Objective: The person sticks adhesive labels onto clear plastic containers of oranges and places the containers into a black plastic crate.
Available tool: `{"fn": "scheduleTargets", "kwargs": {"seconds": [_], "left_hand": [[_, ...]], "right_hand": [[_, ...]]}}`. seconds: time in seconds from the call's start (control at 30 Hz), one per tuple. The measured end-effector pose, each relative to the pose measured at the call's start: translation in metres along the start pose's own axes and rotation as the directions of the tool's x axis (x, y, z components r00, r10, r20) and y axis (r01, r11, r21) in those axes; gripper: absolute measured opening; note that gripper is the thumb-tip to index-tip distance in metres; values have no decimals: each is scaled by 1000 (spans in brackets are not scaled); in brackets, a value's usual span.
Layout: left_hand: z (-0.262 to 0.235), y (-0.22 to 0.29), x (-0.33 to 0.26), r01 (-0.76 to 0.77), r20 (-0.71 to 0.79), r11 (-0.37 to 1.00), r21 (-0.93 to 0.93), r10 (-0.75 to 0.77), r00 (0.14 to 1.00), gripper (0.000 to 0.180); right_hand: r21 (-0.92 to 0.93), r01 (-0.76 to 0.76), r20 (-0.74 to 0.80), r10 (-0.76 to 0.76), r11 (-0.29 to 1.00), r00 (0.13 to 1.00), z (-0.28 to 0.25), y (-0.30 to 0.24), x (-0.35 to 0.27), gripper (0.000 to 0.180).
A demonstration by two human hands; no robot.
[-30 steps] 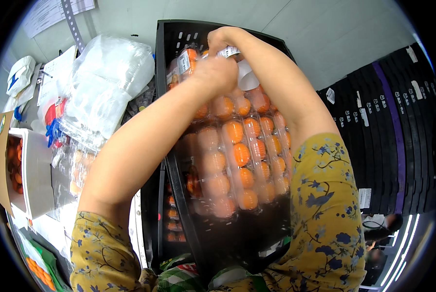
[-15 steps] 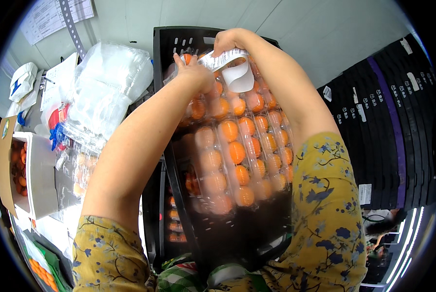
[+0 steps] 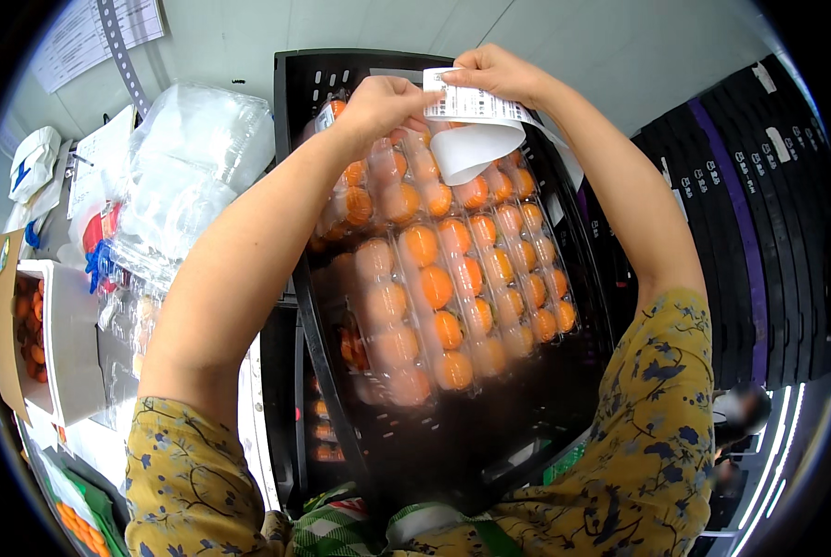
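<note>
A white strip of printed labels [image 3: 476,153] hangs in a loop above the far end of the black crate [image 3: 315,325]. My right hand [image 3: 503,76] pinches the strip's upper edge between thumb and fingers. The fingertips of my left hand [image 3: 385,108] are closed at the strip's left edge. Below both hands, clear plastic packs of orange fruit [image 3: 450,288] lie side by side in rows in the crate. One pack at the crate's far left corner carries a white label [image 3: 325,117]. My left forearm and hand cover part of the far packs.
On the left, a stack of clear empty packs [image 3: 197,139] lies on the table, near a white foam box [image 3: 70,343] of orange fruit. Stacked black crates [image 3: 712,251] stand at the right. Another crate with packs [image 3: 327,432] sits lower, beside the main one. People show at the far right.
My left hand has left the far-left pack, where a label now shows, and moved right to the strip. My right hand has moved right with the strip.
</note>
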State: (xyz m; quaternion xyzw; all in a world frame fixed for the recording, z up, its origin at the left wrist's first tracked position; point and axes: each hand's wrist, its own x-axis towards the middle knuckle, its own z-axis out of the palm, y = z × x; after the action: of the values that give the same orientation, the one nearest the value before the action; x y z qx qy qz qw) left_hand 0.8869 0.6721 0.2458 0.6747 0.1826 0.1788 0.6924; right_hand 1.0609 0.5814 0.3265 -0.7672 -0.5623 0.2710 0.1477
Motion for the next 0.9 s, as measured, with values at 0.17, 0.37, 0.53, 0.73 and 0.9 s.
{"fn": "scheduleTargets", "kwargs": {"seconds": [0.17,0.37,0.53,0.73,0.9], "left_hand": [[-1,-1,2,18,60,999,29,-19,998,15],[-2,-11,8,-79,19,973,217,77,997,17],[0,0,-1,-96,-123,885,455,170,978,20],[0,-9,4,-137,-189,957,254,188,964,34],[51,9,-8,-220,280,734,642,43,959,57]], "right_hand": [[90,104,-78,-98,990,992,17,-2,-9,27],[78,70,-11,-70,994,998,22,-8,3,27],[-66,-74,-108,67,995,992,25,-16,5,26],[187,-28,-77,43,982,996,6,-9,-3,30],[78,-76,-291,96,994,952,-112,16,-48,32]]}}
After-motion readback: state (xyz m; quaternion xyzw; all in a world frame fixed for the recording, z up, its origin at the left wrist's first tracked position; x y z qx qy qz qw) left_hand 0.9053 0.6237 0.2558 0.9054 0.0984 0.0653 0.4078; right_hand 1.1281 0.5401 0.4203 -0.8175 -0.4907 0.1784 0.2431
